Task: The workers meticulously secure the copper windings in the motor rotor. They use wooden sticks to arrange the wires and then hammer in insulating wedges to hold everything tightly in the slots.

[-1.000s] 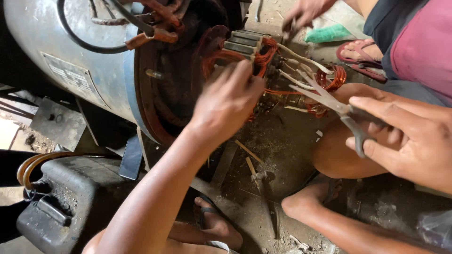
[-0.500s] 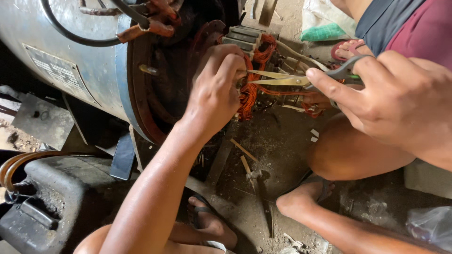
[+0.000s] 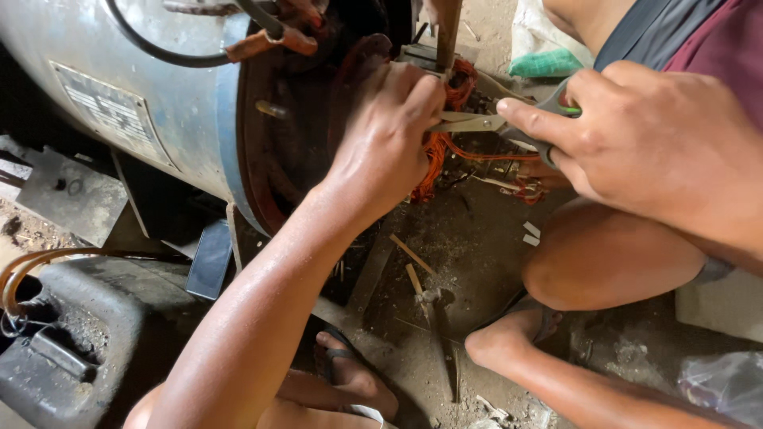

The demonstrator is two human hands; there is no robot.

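Left hand (image 3: 389, 135): closed in a pinch on the orange copper windings (image 3: 435, 155) at the open end of the motor, fingers curled, holding the wires out from the core.
Right hand (image 3: 660, 143): closed around the grey-handled scissors (image 3: 509, 125), forefinger laid along the handle.
Scissors: blades level, tips touching the pinching fingers, just above the wire bundle.
Motor housing (image 3: 143, 87): large grey-blue cylinder lying on its side, its open rusty end facing the hands; a black cable (image 3: 159, 54) loops across its top.
Windings: loose orange strands hang from the slotted core, between the two hands.
Floor (image 3: 469, 246): bare dirty concrete with wood splinters and a hammer (image 3: 433, 306) lying near a sandalled foot (image 3: 350, 373).
Upper edge: a wooden stick (image 3: 447, 32) stands upright at the core; who holds it cannot be told.
Step in hand (judged): cutting or trimming the windings held taut.
Next move (judged): blades must close only on the pinched strands, clear of the fingers, with the tension kept.
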